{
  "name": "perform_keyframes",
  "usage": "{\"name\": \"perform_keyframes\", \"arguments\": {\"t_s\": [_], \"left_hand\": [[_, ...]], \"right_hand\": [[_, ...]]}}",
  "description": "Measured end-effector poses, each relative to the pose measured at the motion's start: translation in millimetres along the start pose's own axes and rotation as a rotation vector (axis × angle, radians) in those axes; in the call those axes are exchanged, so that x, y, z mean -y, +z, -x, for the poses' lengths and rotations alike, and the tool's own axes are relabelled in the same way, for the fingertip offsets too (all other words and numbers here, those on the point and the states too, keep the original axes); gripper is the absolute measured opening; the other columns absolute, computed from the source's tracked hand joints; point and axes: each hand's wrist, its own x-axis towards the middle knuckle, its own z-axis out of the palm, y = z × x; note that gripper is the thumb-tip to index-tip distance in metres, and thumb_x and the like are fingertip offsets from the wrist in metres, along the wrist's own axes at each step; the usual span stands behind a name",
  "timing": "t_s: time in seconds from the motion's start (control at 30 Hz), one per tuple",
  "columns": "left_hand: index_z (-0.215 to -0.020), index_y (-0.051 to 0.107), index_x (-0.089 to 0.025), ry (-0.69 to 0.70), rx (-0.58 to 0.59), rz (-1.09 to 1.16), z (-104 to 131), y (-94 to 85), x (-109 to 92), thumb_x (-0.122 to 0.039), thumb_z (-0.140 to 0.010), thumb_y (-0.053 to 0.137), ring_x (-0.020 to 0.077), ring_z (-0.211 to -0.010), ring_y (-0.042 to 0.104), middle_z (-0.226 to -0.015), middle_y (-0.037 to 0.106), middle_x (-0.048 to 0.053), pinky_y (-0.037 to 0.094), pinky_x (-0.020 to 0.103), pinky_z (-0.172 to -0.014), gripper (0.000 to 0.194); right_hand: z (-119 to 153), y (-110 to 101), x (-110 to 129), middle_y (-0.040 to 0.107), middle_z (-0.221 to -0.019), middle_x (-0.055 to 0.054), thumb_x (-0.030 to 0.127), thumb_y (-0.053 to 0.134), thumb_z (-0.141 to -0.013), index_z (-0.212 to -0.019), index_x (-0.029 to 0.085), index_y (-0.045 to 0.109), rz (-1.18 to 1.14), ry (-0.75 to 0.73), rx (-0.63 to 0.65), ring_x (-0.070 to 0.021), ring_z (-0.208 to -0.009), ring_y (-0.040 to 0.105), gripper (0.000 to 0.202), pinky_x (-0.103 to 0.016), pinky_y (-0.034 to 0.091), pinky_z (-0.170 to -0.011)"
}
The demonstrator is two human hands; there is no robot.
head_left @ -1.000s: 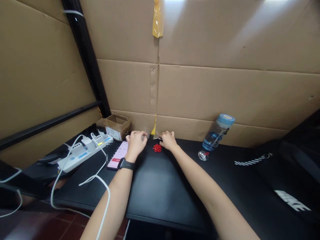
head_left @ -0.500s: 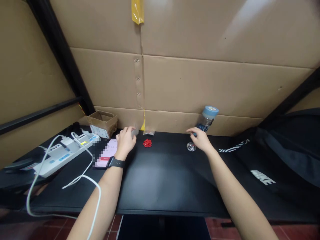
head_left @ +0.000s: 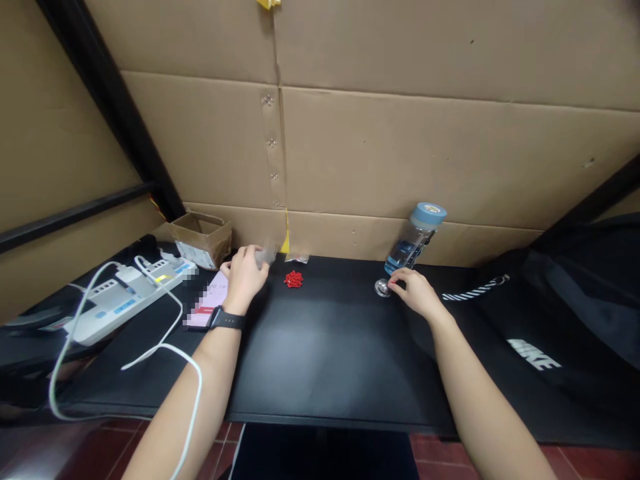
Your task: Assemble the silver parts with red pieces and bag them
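My left hand, a black watch on its wrist, curls its fingers round a blurred translucent grey object at the back of the table. A small heap of red pieces lies just to the right of it. My right hand has thumb and forefinger pressed together at the right edge of a small shiny round metal-looking dish. What the fingertips pinch there is too small to make out. Behind that hand a clear bottle with a blue lid stands against the cardboard wall.
On the left are a white power strip with white cables, a phone and an open cardboard box. A small clear packet lies by the wall. A black bag with a striped strap takes up the right side.
My right hand has come down to the dish's right edge, and its fingers have closed into a pinch. The left hand stays round the translucent object. The view has tilted slightly downward.
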Motion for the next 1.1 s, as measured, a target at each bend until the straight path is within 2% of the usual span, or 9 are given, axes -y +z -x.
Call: {"name": "perform_keyframes", "arguments": {"t_s": [0.13,0.3,0.43,0.57,0.67,0.77,0.83,0.97,1.1], "left_hand": [[-0.119,0.062,-0.025,0.059,-0.028,0.001,5.4,-4.0,-13.4,-0.025,-0.090,0.056,0.0326,-0.123,0.052,-0.129,0.061,0.012,0.032,0.046,-0.096,0.030],[-0.108,0.067,-0.025,0.219,-0.041,0.086,9.6,-7.6,-28.1,-0.024,-0.092,0.056,0.0309,-0.122,0.052,-0.122,0.065,0.009,0.033,0.045,-0.095,0.020],[-0.105,0.069,-0.026,0.340,0.060,0.122,9.5,-3.2,-27.5,-0.022,-0.091,0.058,0.0302,-0.119,0.052,-0.118,0.068,0.007,0.034,0.044,-0.094,0.018],[-0.102,0.071,-0.027,0.481,0.290,0.119,11.6,8.6,-20.5,-0.025,-0.089,0.063,0.0299,-0.115,0.054,-0.114,0.071,0.005,0.036,0.042,-0.090,0.015],[-0.105,0.070,-0.027,0.508,0.363,0.088,13.5,16.3,-16.8,-0.024,-0.085,0.070,0.0306,-0.113,0.055,-0.113,0.071,0.005,0.037,0.040,-0.088,0.021],[-0.105,0.070,-0.027,0.488,0.355,0.064,14.4,19.5,-16.3,-0.029,-0.084,0.074,0.0305,-0.108,0.056,-0.107,0.071,0.005,0.037,0.039,-0.086,0.022],[-0.106,0.072,-0.027,0.487,0.330,0.061,15.5,20.4,-18.1,-0.034,-0.087,0.073,0.0298,-0.105,0.056,-0.107,0.070,0.006,0.038,0.039,-0.085,0.020],[-0.103,0.076,-0.029,0.484,0.251,0.048,21.0,24.1,-26.0,-0.034,-0.093,0.066,0.0293,-0.109,0.053,-0.110,0.068,0.007,0.037,0.041,-0.088,0.015],[-0.096,0.078,-0.028,0.462,0.212,0.047,25.8,29.9,-33.0,-0.032,-0.092,0.067,0.0308,-0.113,0.049,-0.110,0.067,0.008,0.036,0.043,-0.090,0.012]], "right_hand": [[3.6,3.2,32.1,0.068,-0.115,-0.010,0.030,0.064,-0.091,-0.090,0.023,0.075,-0.055,-0.100,-0.055,-0.0278,-0.109,0.062,0.013,-0.045,0.049,-0.100],[11.9,20.1,89.1,0.063,-0.124,-0.008,0.024,0.065,-0.091,-0.084,0.023,0.073,-0.095,-0.288,0.107,-0.0265,-0.112,0.059,0.011,-0.045,0.049,-0.099],[15.5,29.7,108.4,0.064,-0.121,-0.009,0.025,0.066,-0.091,-0.085,0.023,0.072,-0.118,-0.339,0.164,-0.0258,-0.109,0.059,0.009,-0.043,0.049,-0.096],[10.9,21.7,89.9,0.067,-0.119,-0.008,0.034,0.066,-0.094,-0.103,0.025,0.072,-0.193,-0.341,0.216,-0.0246,-0.107,0.063,0.014,-0.042,0.050,-0.097],[6.8,10.7,55.3,0.068,-0.121,-0.009,0.039,0.067,-0.092,-0.119,0.025,0.068,-0.141,-0.204,0.119,-0.0277,-0.111,0.063,0.030,-0.045,0.050,-0.100],[5.7,6.1,21.6,0.067,-0.128,-0.011,0.035,0.072,-0.086,-0.123,0.025,0.068,-0.049,-0.105,0.085,-0.0316,-0.117,0.062,0.038,-0.049,0.048,-0.105],[5.7,7.3,8.3,0.068,-0.128,-0.010,0.033,0.073,-0.084,-0.123,0.025,0.069,-0.047,-0.079,0.100,-0.0317,-0.117,0.063,0.040,-0.049,0.048,-0.106],[5.1,11.4,3.3,0.072,-0.121,-0.009,0.029,0.071,-0.083,-0.120,0.025,0.070,-0.088,-0.056,0.139,-0.0287,-0.111,0.068,0.037,-0.043,0.052,-0.099],[5.0,11.3,6.0,0.072,-0.119,-0.008,0.023,0.069,-0.082,-0.115,0.026,0.071,-0.108,-0.037,0.144,-0.0261,-0.103,0.070,0.033,-0.038,0.055,-0.092]]}}
